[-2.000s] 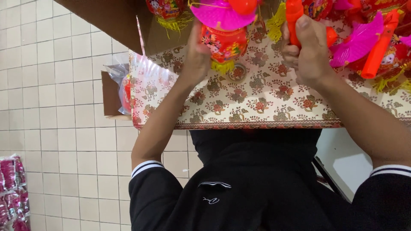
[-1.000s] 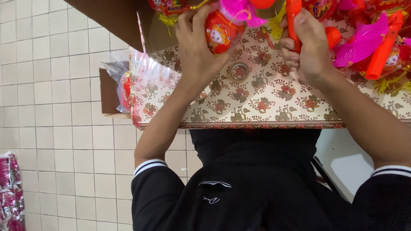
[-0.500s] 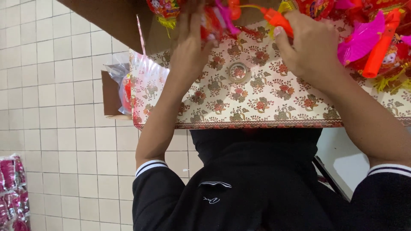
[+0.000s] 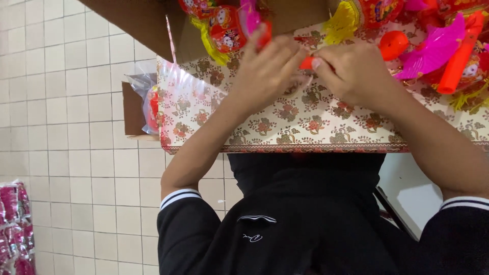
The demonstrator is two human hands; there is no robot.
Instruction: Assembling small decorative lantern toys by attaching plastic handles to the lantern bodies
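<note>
Floor (image 4: 76, 127): pale square tiles, filling the left part of the view.

Pink packets (image 4: 12, 224): a stack at the far left edge, lying on the tiles, well apart from the table.

Brown cardboard box (image 4: 133, 109): just beside the table's left end, with a clear plastic bag (image 4: 145, 86) of red goods in it.

Table (image 4: 305, 127): covered by a cream cloth with a red and brown flower pattern; its near edge runs across the middle of the view.

Red lantern toy (image 4: 224, 28): small, round, with a printed cartoon figure and a yellow fringe, near the top of the view; it sits just above the left hand, against the fingertips.

Left hand (image 4: 265, 69): fingers curled and closed around a pink and red piece at the lantern toy's side; the forearm is bare, the sleeve black with white stripes at the cuff.

Orange-red stick (image 4: 307, 62): a short piece, only its end showing, lying between the two hands above the cloth.

Right hand (image 4: 354, 71): thumb and forefinger pinched on the stick's end, the remaining fingers folded under; it nearly touches the left hand.

Heap of toys (image 4: 433, 46): right of the right hand, on the cloth; pink fan shapes, orange-red handles, yellow fringes, more red lanterns.
</note>
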